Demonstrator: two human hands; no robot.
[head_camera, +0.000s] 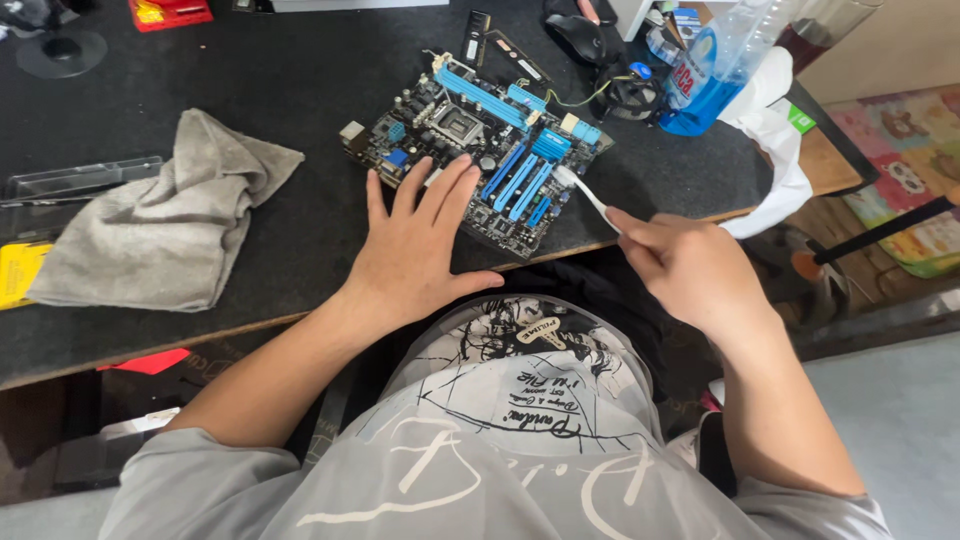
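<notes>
A computer motherboard (480, 135) with blue slots lies on the black mat near the table's front edge. My left hand (415, 250) rests flat and spread on the mat, its fingertips touching the board's near left edge. My right hand (675, 265) grips a white toothbrush (580, 188) whose head sits on the board's right edge by the blue slots.
A crumpled grey cloth (160, 215) lies to the left on the black mat (290, 90). A bottle with blue liquid (715, 70), a white cloth (775, 130), a black fan (625, 95) and memory sticks (500, 45) sit at the back right. A yellow item (15, 270) is at the far left.
</notes>
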